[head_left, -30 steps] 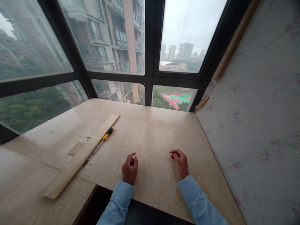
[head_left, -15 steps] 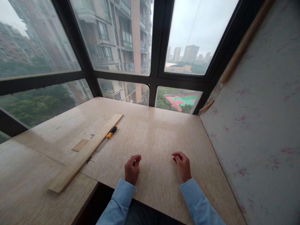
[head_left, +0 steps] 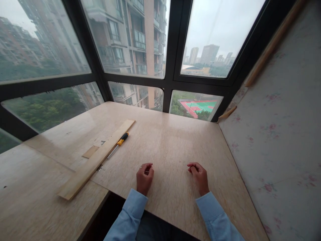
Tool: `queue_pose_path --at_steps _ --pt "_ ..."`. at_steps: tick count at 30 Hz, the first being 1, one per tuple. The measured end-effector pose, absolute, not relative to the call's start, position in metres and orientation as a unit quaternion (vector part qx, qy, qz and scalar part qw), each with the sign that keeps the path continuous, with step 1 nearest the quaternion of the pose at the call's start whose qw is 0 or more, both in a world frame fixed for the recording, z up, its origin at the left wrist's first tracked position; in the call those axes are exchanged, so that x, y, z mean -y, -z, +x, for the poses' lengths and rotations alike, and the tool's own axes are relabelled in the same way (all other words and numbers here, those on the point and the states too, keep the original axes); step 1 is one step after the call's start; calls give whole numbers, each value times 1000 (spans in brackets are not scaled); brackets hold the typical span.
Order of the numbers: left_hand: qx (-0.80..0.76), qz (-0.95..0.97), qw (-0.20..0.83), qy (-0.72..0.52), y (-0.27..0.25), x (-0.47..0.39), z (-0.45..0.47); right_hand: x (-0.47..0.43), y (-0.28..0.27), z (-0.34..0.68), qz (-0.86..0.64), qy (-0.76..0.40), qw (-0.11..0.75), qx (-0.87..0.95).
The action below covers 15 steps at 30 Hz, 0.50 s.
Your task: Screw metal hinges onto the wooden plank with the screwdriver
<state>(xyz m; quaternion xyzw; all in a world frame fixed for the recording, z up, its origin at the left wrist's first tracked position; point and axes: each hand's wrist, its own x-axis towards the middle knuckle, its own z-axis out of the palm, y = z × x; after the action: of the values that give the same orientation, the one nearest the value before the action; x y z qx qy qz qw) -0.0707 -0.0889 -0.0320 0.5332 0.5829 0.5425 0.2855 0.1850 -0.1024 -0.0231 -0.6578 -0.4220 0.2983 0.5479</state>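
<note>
My left hand (head_left: 144, 179) rests at the front of the stone-patterned counter (head_left: 170, 144), its fingers loosely curled in and nothing visible in them. A ring shows on one finger. Opposite it, my right hand (head_left: 199, 177) is also curled, thumb against the fingers, with no object to be seen. To the left of my left hand lies a screwdriver (head_left: 122, 138) with a black and yellow handle. It lies alongside a long wooden board (head_left: 100, 157). A small wooden piece (head_left: 90, 151) sits on the board's far side. Small metal bits (head_left: 100, 167) lie by the board, too small to name.
Dark window frames (head_left: 170, 63) border the counter at the back and left. A wall with flowered paper (head_left: 271, 140) closes the right side, its paper peeling near the window corner. The counter's front edge has a dark recess (head_left: 107, 214) below it.
The view has turned slightly, so the whole scene sits a little further right and higher. Both hands keep nearly the same curled pose; nothing on the counter has been moved.
</note>
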Motion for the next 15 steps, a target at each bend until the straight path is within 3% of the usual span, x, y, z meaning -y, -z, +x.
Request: queue_pose_path --at_steps 9,15 --pt "-555 517 347 -552 37 89 -70 103 25 187 -670 -311 523 426" --pt "-581 549 260 -542 30 92 -68 104 23 189 -680 -307 503 437"
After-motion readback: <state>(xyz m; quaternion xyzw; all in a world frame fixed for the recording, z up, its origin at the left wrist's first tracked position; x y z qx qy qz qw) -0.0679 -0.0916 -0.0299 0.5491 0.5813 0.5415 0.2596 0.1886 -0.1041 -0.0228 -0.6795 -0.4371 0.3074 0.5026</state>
